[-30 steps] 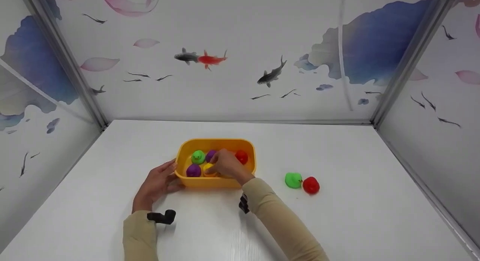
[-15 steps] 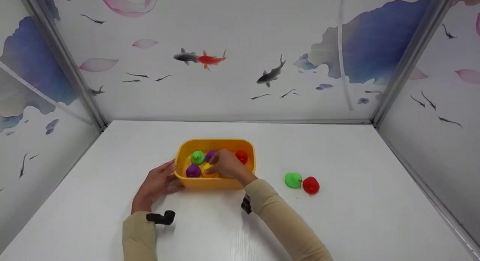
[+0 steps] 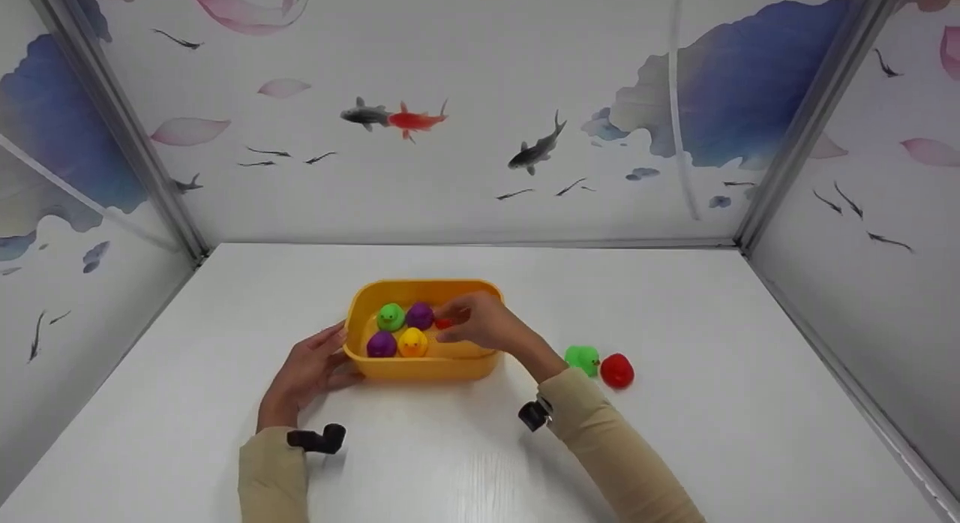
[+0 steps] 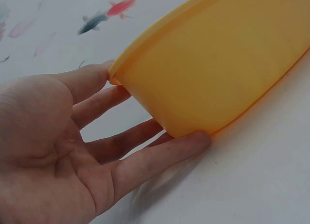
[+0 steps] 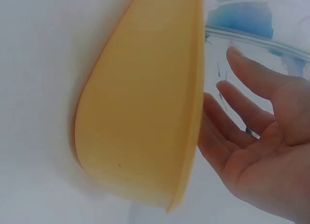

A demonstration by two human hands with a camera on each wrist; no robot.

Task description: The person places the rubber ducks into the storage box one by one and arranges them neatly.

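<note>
Hovers with the right hand (image 3: 484,326) open and empty over the yellow tub (image 3: 420,368), beside the red duck (image 3: 444,323) inside, left hand (image 3: 307,373) flat-fingered against the tub's wall; risks a sloppy pinch squirting the duck away, or tipping the tub.

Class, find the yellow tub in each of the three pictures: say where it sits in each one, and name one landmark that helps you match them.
Head: the yellow tub sits mid-table, ducks inside.
Left wrist: its outer wall fills the upper right, against the left hand.
Right wrist: its wall fills the left and centre, the right hand beside it.
Shared landmark: the tub's rolled rim.
</note>
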